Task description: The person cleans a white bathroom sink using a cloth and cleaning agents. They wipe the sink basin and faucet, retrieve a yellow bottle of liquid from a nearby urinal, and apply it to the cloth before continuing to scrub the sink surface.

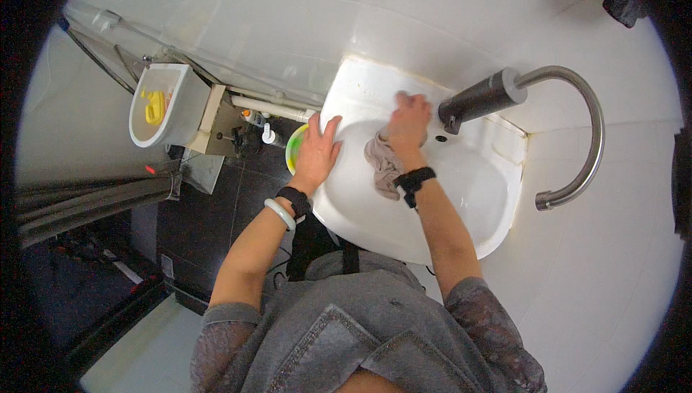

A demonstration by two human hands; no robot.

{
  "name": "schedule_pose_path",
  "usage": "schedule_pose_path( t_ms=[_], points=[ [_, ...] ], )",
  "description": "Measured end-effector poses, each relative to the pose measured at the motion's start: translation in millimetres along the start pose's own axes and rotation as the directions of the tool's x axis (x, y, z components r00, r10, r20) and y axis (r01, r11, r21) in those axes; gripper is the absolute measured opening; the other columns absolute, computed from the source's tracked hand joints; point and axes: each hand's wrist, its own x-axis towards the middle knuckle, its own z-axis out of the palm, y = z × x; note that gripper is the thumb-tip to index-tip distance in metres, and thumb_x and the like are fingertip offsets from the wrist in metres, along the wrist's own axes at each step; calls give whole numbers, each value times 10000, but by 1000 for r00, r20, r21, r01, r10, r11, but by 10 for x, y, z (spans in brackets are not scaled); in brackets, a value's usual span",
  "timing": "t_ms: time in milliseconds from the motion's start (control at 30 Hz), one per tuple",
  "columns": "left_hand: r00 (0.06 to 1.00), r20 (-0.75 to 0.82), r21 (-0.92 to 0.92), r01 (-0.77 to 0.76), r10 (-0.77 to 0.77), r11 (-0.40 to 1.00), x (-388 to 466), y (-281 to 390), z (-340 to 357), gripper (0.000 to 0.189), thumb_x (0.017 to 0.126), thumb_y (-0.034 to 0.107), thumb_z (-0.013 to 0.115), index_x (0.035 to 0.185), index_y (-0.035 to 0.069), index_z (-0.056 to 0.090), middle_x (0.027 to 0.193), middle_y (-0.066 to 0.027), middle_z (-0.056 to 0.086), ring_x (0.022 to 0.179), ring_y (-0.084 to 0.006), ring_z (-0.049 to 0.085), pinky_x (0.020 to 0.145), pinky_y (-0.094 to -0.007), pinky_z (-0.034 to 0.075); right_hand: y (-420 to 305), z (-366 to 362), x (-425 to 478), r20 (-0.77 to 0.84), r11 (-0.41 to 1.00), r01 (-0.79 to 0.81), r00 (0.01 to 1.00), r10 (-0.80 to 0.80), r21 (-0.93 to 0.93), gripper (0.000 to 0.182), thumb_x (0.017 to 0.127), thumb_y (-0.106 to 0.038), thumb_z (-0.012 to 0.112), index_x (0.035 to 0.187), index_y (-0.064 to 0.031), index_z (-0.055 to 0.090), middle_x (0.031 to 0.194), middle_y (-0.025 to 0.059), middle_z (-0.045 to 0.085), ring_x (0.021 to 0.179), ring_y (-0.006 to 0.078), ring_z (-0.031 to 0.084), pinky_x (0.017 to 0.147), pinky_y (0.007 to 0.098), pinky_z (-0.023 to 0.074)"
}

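Note:
Before me is a white ceramic washbasin (367, 225), fixed against the wall. My right hand (409, 125), a little blurred, presses a crumpled greyish-brown cloth (385, 169) on the basin's inner back slope, left of the faucet. Part of the cloth lies hidden beneath that hand. My left hand (316, 152) rests on the basin's left rim with its fingers apart and nothing in it. A faucet (481, 101) with a dark cylindrical body and a curved steel spout (594, 123) rises at the back right.
Below the left rim sits a green and yellow basin (293, 150). Bottles (268, 134) stand on the dark tiled floor (216, 214) beside a white pipe (270, 107). Further left, a white cistern-like container (162, 77) holds a yellow bottle (155, 107). A grey curtain (97, 204) hangs nearby.

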Motion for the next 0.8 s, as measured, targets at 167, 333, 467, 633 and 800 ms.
schedule_pose_path(
  t_ms=[167, 333, 467, 633, 800],
  points=[
    [999, 29, -31, 28, -27, 999, 1, 9, -19, 579, 817, 80, 648, 1333, 159, 396, 1317, -265, 337, 1150, -466, 452, 953, -471, 434, 160, 36, -27, 65, 978, 199, 977, -203, 70, 376, 722, -87, 605, 1098, -83, 588, 1063, 164, 543, 1052, 351, 464, 915, 475, 394],
    [1000, 11, -35, 15, -15, 999, -10, 1, -14, 576, 814, 80, 650, 1326, 155, 398, 1317, -263, 333, 1153, -458, 453, 956, -462, 432, -70, -47, 142, 99, 958, -88, 988, 119, -273, 395, 752, -80, 585, 1146, -109, 572, 1104, 133, 476, 1019, 328, 461, 886, 418, 423],
    [1000, 13, -44, 2, -2, 999, -8, -2, -4, 580, 809, 79, 655, 1324, 154, 399, 1314, -260, 337, 1151, -456, 453, 956, -461, 430, 146, 42, 11, 131, 942, 297, 939, -317, 155, 385, 736, -20, 558, 1113, -80, 605, 1096, 173, 458, 1008, 340, 448, 862, 428, 422],
    [1000, 2, -39, 12, -12, 999, -12, 18, -22, 593, 801, 76, 660, 1328, 157, 400, 1306, -257, 346, 1143, -454, 457, 955, -461, 428, 105, -39, 237, 73, 996, 41, 996, -47, 77, 401, 702, 9, 530, 1077, -97, 627, 1034, 158, 473, 964, 328, 454, 821, 443, 413],
    [1000, 0, -43, 4, -4, 999, -15, -26, -2, 593, 802, 84, 663, 1328, 157, 401, 1304, -257, 349, 1133, -456, 466, 953, -460, 429, 103, -50, 98, 106, 941, 230, 959, -263, 249, 369, 722, -19, 541, 1074, -87, 627, 1011, 154, 487, 950, 325, 462, 815, 443, 420]
  ],
)
